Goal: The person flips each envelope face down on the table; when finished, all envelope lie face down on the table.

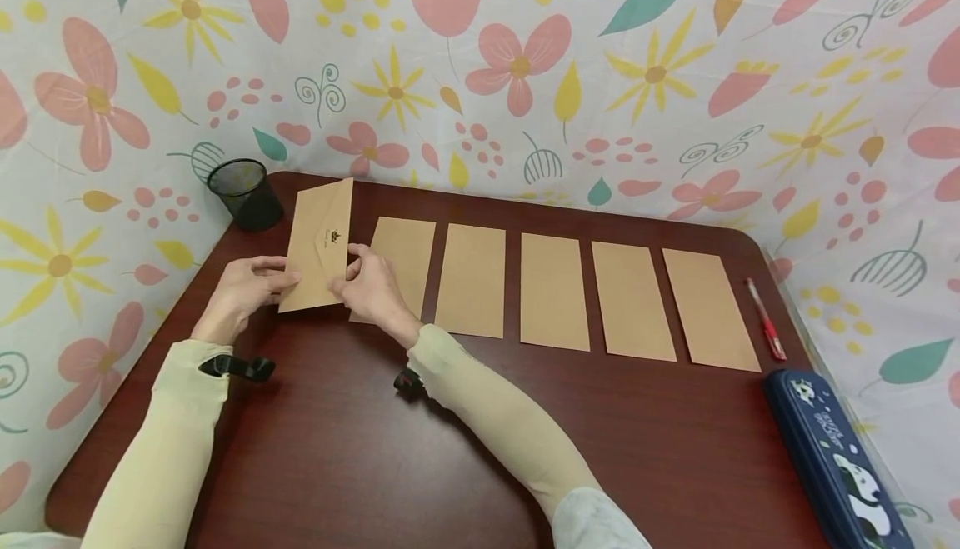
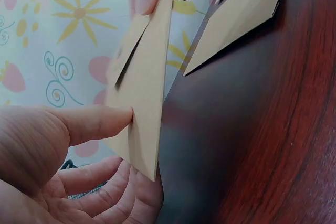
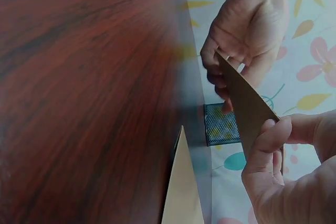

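Observation:
A tan kraft envelope (image 1: pixel 318 245) is held raised above the left part of the table, its flap side with a small dark crown print facing the head camera. My left hand (image 1: pixel 242 292) pinches its left edge, thumb on the flap side and fingers behind, as the left wrist view shows. At the opposite edge my right hand (image 1: pixel 378 289) pinches the envelope between thumb and fingers. In the right wrist view the envelope (image 3: pixel 244 100) is seen nearly edge-on, stretched between the left hand (image 3: pixel 249 32) and the right hand (image 3: pixel 283 166).
Several more envelopes (image 1: pixel 555 291) lie in a row, plain side up; the leftmost (image 1: pixel 405 253) is partly behind my right hand. A black mesh pen holder (image 1: pixel 246 195) stands at back left. A red pen (image 1: pixel 765 320) and blue panda pencil case (image 1: pixel 832 457) lie at right.

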The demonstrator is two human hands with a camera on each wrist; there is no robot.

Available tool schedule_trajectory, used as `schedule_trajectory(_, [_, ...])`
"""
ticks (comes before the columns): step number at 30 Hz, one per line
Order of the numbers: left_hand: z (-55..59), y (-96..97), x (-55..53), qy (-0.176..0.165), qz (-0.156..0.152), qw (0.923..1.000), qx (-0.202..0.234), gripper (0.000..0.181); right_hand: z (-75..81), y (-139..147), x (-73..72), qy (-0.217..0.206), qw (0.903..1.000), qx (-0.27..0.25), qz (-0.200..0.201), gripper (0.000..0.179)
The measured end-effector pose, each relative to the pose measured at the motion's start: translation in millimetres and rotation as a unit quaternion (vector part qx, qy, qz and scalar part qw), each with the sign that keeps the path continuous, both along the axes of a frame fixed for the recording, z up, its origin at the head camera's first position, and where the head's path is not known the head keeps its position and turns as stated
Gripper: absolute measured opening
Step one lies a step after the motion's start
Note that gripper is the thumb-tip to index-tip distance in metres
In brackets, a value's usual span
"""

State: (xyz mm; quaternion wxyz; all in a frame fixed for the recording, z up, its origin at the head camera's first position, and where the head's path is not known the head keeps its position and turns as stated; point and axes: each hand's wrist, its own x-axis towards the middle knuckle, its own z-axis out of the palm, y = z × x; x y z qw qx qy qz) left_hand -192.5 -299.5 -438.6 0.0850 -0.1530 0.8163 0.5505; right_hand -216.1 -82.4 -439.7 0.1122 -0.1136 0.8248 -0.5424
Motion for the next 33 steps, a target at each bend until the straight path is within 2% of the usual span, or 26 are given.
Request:
schedule_trajectory(5, [1.6, 6.7, 1.0, 0.001, -0.002, 0.9999, -0.013, 0.068, 1.4, 3, 0.1, -0.024, 0.998, -0.053, 0.022, 0.06])
schedule_trajectory(8, [4.1, 12.6, 4.6, 0.018, 0.0, 0.9974, -0.07, 0.065, 2.1, 4, 0.0, -0.034, 0.9959, -0.077, 0.034, 0.06])
schedule_trajectory(10, [7.0, 19.8, 7.4, 0.044, 0.001, 0.9914, -0.124, 0.06, 2.5, 4, -0.2, -0.037, 0.9951, -0.086, 0.032, 0.06])
schedule_trajectory(12, [10.4, 28.1, 10.3, 0.08, 0.0, 0.9819, -0.172, 0.053, 2.7, 3, -0.7, -0.036, 0.9944, -0.095, 0.028, 0.061])
schedule_trajectory(15, [16.4, 41.1, 14.1, 0.146, -0.002, 0.967, -0.209, 0.044, 4.1, 1, -1.2, -0.035, 0.9938, -0.104, 0.021, 0.062])
schedule_trajectory(18, [20.9, 50.8, 15.7, 0.2, -0.006, 0.9584, -0.203, 0.038, 6.6, 0, -1.4, -0.032, 0.993, -0.112, 0.02, 0.062])
schedule_trajectory(21, [24.4, 58.0, 16.6, 0.227, -0.001, 0.9546, -0.192, 0.034, 7.6, -1, -1.2, -0.033, 0.9913, -0.124, 0.026, 0.062])
schedule_trajectory(23, [25.5, 61.0, 16.1, 0.23, 0.005, 0.9551, -0.186, 0.035, 7.4, -1, -1.1, -0.032, 0.9901, -0.133, 0.032, 0.061])
schedule_trajectory(29, [31.4, 65.8, 17.9, 0.212, 0.037, 0.9616, -0.169, 0.044, 4.6, -1, -1.6, -0.022, 0.9839, -0.166, 0.062, 0.06])
schedule_trajectory(33, [33.7, 66.6, 19.8, 0.213, 0.054, 0.9623, -0.16, 0.046, 4.1, 0, -2.4, -0.015, 0.9805, -0.177, 0.084, 0.062])
